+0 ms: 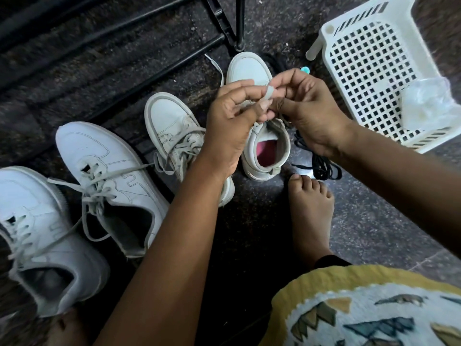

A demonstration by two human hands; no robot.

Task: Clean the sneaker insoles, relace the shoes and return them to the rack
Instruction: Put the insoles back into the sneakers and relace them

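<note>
Several white sneakers stand on the dark floor. Both hands hover over the rightmost sneaker [252,71], whose opening shows a pink insole [268,152]. My left hand [229,121] and my right hand [306,108] pinch a white lace [269,92] between their fingertips; one lace end trails off toward the upper left. Beside it stands a laced white sneaker [172,123]. Two larger laced white sneakers [104,176] [37,233] lie at the left.
The black metal rack [224,26] stands at the top. A white perforated plastic basket [379,63] lies at the upper right with a clear plastic bag [426,101] in it. Black laces [321,166] lie right of the sneaker, by my bare foot [311,211].
</note>
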